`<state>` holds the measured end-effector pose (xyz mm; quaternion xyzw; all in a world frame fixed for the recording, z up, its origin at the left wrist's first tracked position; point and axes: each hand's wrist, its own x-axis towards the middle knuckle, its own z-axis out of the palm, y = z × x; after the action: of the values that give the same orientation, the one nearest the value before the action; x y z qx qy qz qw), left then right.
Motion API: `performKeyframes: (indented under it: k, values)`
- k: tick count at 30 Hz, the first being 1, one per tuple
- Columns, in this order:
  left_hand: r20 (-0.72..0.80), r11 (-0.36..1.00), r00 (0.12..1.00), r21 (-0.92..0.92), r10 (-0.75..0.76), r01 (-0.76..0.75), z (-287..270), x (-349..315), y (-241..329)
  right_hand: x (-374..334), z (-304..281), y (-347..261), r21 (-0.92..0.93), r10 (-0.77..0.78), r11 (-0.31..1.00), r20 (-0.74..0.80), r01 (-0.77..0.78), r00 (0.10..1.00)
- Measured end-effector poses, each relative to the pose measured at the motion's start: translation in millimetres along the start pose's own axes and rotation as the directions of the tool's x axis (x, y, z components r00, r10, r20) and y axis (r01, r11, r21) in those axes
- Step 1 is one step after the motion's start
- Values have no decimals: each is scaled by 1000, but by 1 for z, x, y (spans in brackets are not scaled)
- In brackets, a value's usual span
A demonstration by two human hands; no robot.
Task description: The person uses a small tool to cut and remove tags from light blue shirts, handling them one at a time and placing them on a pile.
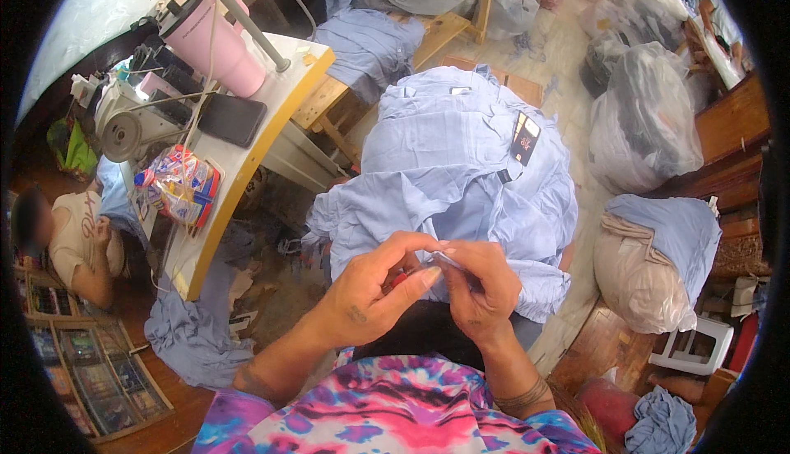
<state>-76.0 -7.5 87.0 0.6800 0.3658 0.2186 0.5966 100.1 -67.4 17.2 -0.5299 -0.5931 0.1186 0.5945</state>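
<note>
A large heap of light blue cloth (428, 137), seemingly a garment, spreads in front of me over my lap. At its near edge my left hand (383, 281) is closed, thumb and forefinger pinching the fabric. A small red thing (398, 280) shows inside that palm, mostly hidden by the fingers. Close against it, fingertips almost meeting, my right hand (481, 285) pinches the same bit of fabric. A dark hang tag (524, 137) lies on the cloth farther up, towards the right.
At left a sewing table (280, 137) holds a pink tumbler (216, 47), a black phone (233, 119) and a colourful plastic packet (183, 182). More blue cloth (370, 43) covers a wooden bench ahead. Plastic bags (650, 117) and a stuffed sack (629, 269) stand right. Other people sit nearby.
</note>
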Motion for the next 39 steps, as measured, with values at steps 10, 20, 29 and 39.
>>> performKeyframes:
  k: [10,20,29,39]
  values:
    - [-164,994,986,-112,-34,16,6,0,-20,-11,-4,7,3,40,999,39,-40,998]
    - [37,995,996,-58,-83,85,-10,20,-21,-3,-19,-4,12,209,977,133,-212,969]
    - [18,956,958,64,285,-285,-1,28,-35,5,-32,-5,39,351,930,209,-367,913]
    - [201,795,868,349,454,-497,-21,28,-23,24,-37,-22,7,491,847,379,-532,785]
